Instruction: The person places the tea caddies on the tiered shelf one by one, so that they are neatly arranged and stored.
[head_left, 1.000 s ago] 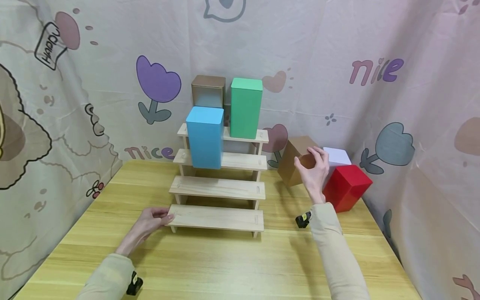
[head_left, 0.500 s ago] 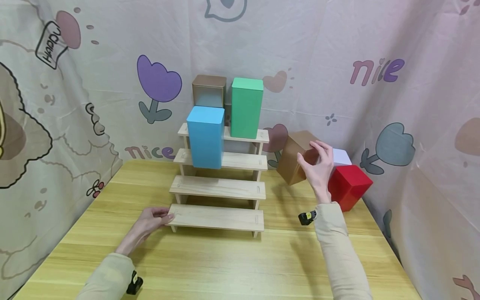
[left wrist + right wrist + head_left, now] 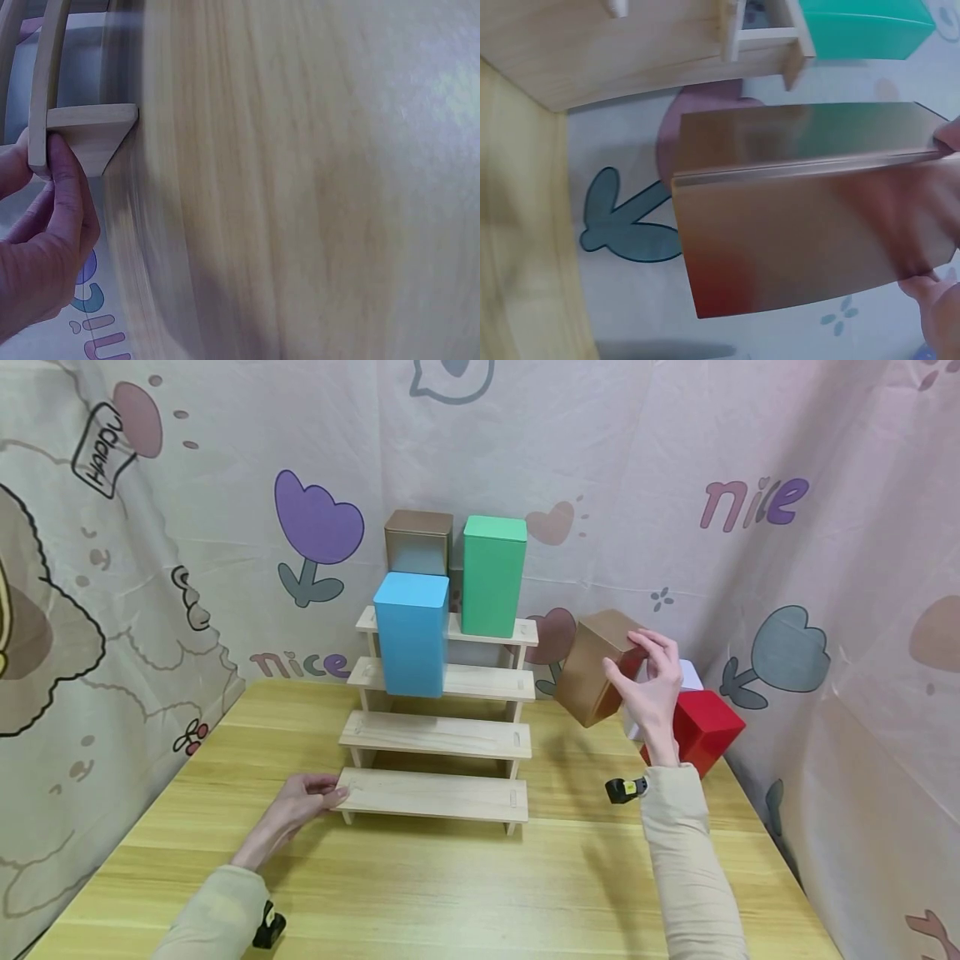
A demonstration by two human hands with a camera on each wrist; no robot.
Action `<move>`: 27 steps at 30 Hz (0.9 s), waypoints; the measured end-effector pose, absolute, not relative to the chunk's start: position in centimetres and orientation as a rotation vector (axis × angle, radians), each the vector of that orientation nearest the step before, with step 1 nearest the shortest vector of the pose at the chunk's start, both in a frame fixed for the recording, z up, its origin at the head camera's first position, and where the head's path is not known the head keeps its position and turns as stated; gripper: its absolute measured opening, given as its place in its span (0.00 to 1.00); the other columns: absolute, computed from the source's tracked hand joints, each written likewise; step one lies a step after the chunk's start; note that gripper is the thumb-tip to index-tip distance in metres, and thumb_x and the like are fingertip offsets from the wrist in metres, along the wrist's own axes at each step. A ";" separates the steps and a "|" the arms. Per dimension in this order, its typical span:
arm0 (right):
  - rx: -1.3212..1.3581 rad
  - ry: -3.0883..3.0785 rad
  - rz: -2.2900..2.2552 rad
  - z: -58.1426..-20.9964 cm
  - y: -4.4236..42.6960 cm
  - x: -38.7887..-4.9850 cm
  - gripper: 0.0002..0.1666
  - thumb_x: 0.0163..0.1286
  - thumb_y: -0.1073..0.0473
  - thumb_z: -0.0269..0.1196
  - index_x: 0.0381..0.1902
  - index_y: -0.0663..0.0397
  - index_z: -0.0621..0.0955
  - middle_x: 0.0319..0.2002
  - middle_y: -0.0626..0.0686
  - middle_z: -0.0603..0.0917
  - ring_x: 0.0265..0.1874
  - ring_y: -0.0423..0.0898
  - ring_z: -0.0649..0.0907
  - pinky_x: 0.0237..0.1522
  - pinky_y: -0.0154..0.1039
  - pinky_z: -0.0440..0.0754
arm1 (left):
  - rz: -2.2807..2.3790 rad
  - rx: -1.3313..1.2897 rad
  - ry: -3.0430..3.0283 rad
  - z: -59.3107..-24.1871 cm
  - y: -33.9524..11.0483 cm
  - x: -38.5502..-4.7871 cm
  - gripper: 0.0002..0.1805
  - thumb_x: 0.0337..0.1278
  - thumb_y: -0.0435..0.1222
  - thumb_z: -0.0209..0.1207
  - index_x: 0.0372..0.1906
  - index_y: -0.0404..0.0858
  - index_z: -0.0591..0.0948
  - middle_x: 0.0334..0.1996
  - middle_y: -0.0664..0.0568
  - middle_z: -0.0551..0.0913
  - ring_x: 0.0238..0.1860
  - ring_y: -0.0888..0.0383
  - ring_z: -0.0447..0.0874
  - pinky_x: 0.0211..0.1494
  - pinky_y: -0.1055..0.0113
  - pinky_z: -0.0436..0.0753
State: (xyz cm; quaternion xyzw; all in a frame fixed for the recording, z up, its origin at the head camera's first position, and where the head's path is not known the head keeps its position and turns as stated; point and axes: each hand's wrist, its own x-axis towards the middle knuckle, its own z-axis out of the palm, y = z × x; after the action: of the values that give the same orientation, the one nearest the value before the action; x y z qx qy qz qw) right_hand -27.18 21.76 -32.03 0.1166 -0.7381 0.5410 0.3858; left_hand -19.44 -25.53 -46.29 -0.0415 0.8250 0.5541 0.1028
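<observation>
My right hand (image 3: 651,693) grips a shiny brown-gold box (image 3: 588,668) between thumb and fingers. That box is tilted and held above the table, right of a stepped wooden display stand (image 3: 435,795). In the right wrist view, the box (image 3: 810,236) spans the middle, with fingertips on its far end. My left hand (image 3: 296,810) pinches the left end of the stand's lowest step; the left wrist view shows thumb and fingers around the step's end (image 3: 41,97). A blue box (image 3: 411,639) stands on an upper step. On the top step are a green box (image 3: 491,577) and another brown box (image 3: 418,543).
A red box (image 3: 705,731) and a white box (image 3: 690,675), partly hidden by my right hand, stand at the table's right rear. Patterned cloth (image 3: 615,460) hangs behind and beside the wooden table (image 3: 450,893).
My right hand has moved up and slightly right. The brown-gold box has risen and tilted a little more with it. My left hand and the stand stay where they were.
</observation>
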 end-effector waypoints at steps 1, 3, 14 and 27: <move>0.298 -1.888 1.376 -31.8 21.8 -27.1 0.27 0.58 0.70 0.70 0.57 0.70 0.80 0.63 0.68 0.74 0.57 0.34 0.72 0.71 0.63 0.71 | 1.636 -0.124 2.435 -46.3 -25.5 -19.5 0.30 0.68 0.32 0.60 0.65 0.15 0.66 0.58 0.23 0.76 0.46 0.57 0.84 0.51 0.63 0.88; 0.305 -1.898 1.376 -31.4 22.0 -27.0 0.27 0.59 0.69 0.70 0.57 0.70 0.81 0.63 0.68 0.74 0.57 0.34 0.73 0.71 0.61 0.73 | 1.636 -0.126 2.435 -46.3 -25.5 -19.5 0.30 0.68 0.32 0.60 0.65 0.15 0.66 0.58 0.23 0.76 0.45 0.58 0.84 0.51 0.63 0.88; 0.378 -1.881 1.414 -30.2 22.6 -27.0 0.26 0.58 0.69 0.71 0.57 0.68 0.81 0.60 0.60 0.77 0.51 0.38 0.77 0.67 0.42 0.79 | 1.635 -0.116 2.439 -46.3 -25.5 -19.4 0.30 0.68 0.32 0.60 0.65 0.15 0.66 0.58 0.23 0.76 0.45 0.58 0.84 0.51 0.63 0.88; 0.514 -1.873 1.481 -29.4 23.7 -28.3 0.28 0.56 0.69 0.74 0.57 0.63 0.83 0.58 0.42 0.79 0.56 0.43 0.79 0.68 0.36 0.77 | 1.651 -0.117 2.427 -46.4 -25.5 -19.5 0.29 0.68 0.32 0.59 0.64 0.15 0.67 0.57 0.24 0.78 0.45 0.58 0.84 0.51 0.63 0.88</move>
State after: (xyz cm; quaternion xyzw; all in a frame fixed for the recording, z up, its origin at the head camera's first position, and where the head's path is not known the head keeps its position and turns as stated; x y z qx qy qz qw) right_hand -28.35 23.75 -29.37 0.1977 -0.7203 0.5699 0.3425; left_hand -19.46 -25.54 -46.41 -0.0396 0.8219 0.5591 0.1019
